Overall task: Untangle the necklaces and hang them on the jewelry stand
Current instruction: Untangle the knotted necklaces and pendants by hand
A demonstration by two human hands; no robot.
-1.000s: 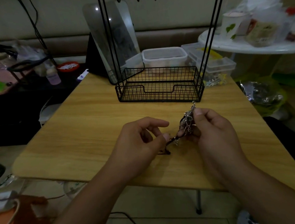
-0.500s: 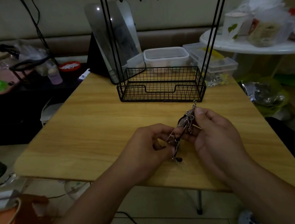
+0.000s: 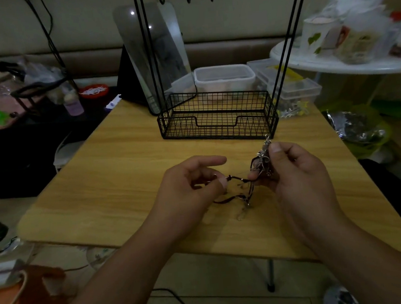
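A tangle of necklaces (image 3: 259, 162), with silver charms and dark cords, hangs between my hands above the wooden table (image 3: 124, 182). My right hand (image 3: 295, 170) pinches the silver charm cluster between thumb and fingers. My left hand (image 3: 190, 186) pinches one dark cord and holds it out to the left. Loose loops of cord droop onto the tabletop below. The black wire jewelry stand (image 3: 218, 118) stands at the far middle of the table, its basket base empty. Its uprights rise to hooks at the top edge of the view.
A mirror (image 3: 152, 54) leans behind the stand on the left. Clear plastic boxes (image 3: 224, 77) sit behind and to the right of it. A cluttered white round table (image 3: 347, 64) is at the right, and a dark shelf with bottles at the left.
My left hand has drawn away from the right, pulling a dark cord out to the left. The cord loops now trail onto the table. My right hand keeps its hold on the charms.
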